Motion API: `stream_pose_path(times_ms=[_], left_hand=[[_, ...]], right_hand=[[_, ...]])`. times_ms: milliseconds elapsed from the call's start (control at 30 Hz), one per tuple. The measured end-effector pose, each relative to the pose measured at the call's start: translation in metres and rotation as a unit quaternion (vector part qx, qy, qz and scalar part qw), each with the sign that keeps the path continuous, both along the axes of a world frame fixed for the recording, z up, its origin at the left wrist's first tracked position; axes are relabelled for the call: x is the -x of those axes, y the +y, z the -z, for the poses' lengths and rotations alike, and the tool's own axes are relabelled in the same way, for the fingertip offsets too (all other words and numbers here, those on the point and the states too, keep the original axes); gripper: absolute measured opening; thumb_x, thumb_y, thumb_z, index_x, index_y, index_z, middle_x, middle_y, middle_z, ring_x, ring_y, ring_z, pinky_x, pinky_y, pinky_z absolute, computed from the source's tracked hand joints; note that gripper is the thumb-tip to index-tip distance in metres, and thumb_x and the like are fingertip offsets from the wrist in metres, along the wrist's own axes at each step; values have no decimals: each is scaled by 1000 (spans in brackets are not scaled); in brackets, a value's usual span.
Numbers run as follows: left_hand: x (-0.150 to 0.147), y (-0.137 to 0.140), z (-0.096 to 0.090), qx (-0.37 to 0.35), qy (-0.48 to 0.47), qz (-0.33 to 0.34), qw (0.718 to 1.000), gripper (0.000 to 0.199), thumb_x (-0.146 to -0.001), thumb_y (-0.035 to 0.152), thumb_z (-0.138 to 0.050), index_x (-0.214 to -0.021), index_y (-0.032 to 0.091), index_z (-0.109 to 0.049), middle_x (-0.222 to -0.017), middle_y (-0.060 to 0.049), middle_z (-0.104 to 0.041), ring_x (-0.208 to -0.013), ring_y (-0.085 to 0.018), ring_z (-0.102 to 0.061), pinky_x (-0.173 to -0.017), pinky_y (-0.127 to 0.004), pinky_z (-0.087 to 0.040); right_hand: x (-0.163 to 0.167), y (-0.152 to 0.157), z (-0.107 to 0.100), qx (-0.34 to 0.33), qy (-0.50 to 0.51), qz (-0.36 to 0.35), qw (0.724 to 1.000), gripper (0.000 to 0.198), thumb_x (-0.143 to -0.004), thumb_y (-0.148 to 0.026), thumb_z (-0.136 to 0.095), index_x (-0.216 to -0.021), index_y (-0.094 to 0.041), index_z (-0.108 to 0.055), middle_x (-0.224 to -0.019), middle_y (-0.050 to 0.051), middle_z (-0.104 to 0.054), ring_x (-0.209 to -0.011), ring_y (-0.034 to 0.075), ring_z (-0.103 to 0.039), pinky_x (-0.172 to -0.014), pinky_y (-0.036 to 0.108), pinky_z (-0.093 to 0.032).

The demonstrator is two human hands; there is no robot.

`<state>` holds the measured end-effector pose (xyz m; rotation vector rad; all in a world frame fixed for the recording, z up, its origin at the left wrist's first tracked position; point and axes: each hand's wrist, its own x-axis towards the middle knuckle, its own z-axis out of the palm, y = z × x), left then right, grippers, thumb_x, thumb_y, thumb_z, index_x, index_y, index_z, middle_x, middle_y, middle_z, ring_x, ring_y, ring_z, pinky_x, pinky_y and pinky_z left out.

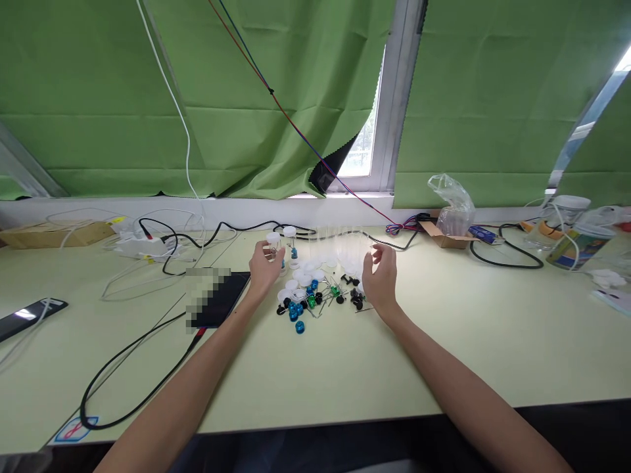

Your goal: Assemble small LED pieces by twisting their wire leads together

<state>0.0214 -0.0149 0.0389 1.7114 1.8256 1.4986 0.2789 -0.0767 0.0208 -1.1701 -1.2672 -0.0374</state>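
Note:
My left hand (265, 268) is closed around a small clear capped tube (273, 238), with a bit of blue showing by the fingers. Just beside it stands another clear tube (294, 251) with white ends and a blue piece inside. My right hand (379, 272) has its fingers curled, thumb apart, nothing visible between them. To its left, several transparent empty tubes (340, 244) stand upright. Between my hands lie white caps (297, 284), blue round pieces (300, 326), green pieces (311, 301), black pieces (357, 299) and thin metal pins (323, 303).
A black tablet-like device (224, 299) with a cable (142, 332) lies left of my left forearm. Further left are a phone (32, 317) and a white power strip (142, 246). At the back right stand a cardboard box (446, 238) with a plastic bag (453, 210), and a jar (582, 246).

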Motion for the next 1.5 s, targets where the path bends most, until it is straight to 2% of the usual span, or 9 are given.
stream_pose_path(times_ms=[67,133,267,367,467,767,1033,1333,1500], left_hand=[[0,-2,-1,-49,32,12,998,66,-80,44,-62,-137,19,-41,-110,-14,-63,-93,-25,-64,-79,-37,-51],[0,-2,-2,-105,81,28,991,69,-84,42,-60,-144,20,-35,-116,-14,-60,-96,-24,-62,-84,-38,-51],[0,2,-2,-154,149,49,976,50,-91,38,-49,-138,21,-48,-115,-13,-58,-94,-22,-62,-85,-37,-52],[1,6,-2,-166,142,55,974,42,-93,37,-45,-129,19,-58,-114,-12,-58,-89,-19,-63,-82,-34,-53],[2,10,-2,-176,143,55,972,41,-93,36,-45,-126,17,-61,-112,-12,-59,-86,-18,-63,-80,-32,-54],[4,17,-2,-177,178,34,967,38,-92,32,-46,-123,17,-63,-104,-12,-58,-79,-18,-61,-78,-33,-53],[5,18,-2,-174,204,30,963,38,-93,30,-43,-122,17,-63,-100,-12,-56,-77,-18,-58,-80,-34,-51],[7,20,0,-182,218,26,959,37,-93,28,-42,-122,17,-62,-97,-11,-54,-76,-18,-55,-78,-33,-50],[7,20,0,-189,228,26,955,38,-93,26,-42,-123,16,-62,-97,-11,-53,-73,-17,-54,-76,-32,-50]], right_hand=[[0,1,1,4,-6,3,1000,17,-92,-26,-42,-106,-19,-48,-94,6,-49,-84,19,-49,-77,36,-45],[0,1,2,8,-10,3,1000,17,-92,-26,-42,-107,-19,-48,-95,6,-49,-85,19,-48,-78,37,-45],[0,2,3,10,-9,-2,1000,17,-92,-27,-42,-106,-19,-48,-94,6,-50,-85,19,-49,-79,38,-46],[0,3,4,12,-8,-3,1000,17,-92,-27,-42,-106,-20,-48,-94,6,-50,-85,19,-49,-79,38,-45],[0,3,5,17,-9,-3,1000,17,-92,-27,-41,-106,-20,-48,-94,6,-50,-84,19,-49,-80,38,-45],[-1,4,6,43,-7,1,999,17,-91,-27,-42,-106,-20,-47,-96,6,-50,-85,19,-49,-80,38,-45],[-2,8,9,40,-19,14,999,18,-91,-27,-42,-107,-20,-46,-97,7,-49,-88,20,-50,-80,40,-46],[-6,14,16,66,-40,39,996,41,-85,-36,-53,-121,-19,-42,-102,10,-50,-94,24,-51,-84,45,-45],[-9,19,20,100,-58,45,992,47,-84,-35,-55,-125,-17,-40,-107,12,-54,-96,26,-51,-86,45,-44]])
